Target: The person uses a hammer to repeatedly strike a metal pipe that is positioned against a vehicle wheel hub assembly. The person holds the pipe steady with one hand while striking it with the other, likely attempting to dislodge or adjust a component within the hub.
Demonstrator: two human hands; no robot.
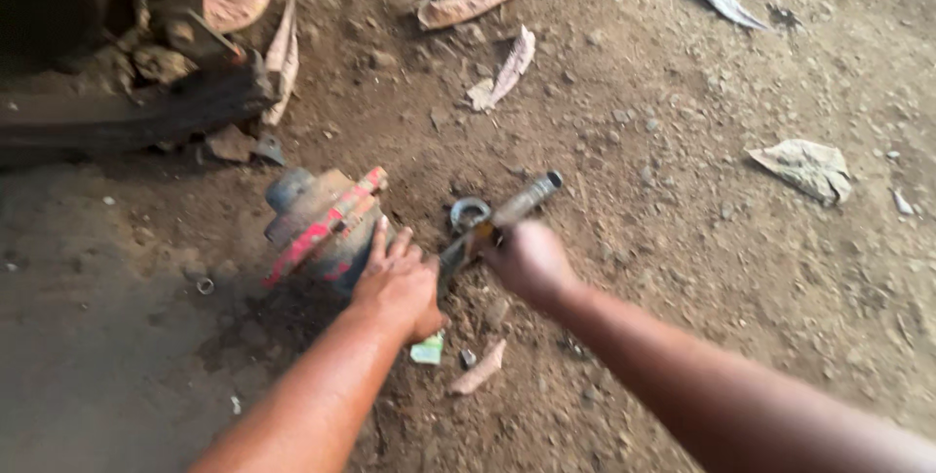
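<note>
A rusty round metal part (pixel 317 224) with a red-painted band and a blue-grey end lies on the dirt ground. My left hand (pixel 398 283) rests flat on its near side, fingers spread. My right hand (pixel 526 260) is closed around the lower end of a long metal tool (pixel 517 205) with a tubular tip that points up and to the right. A metal ring (pixel 469 212) lies on the dirt just left of the tool's shaft, between my two hands.
Dry leaves (pixel 502 73) and scraps litter the dirt. A crumpled paper (pixel 807 169) lies at right. A dark beam and rubble (pixel 136 107) sit at upper left. A small nut (pixel 205 286) lies left of the part; a pale green scrap (pixel 427 348) under my left wrist.
</note>
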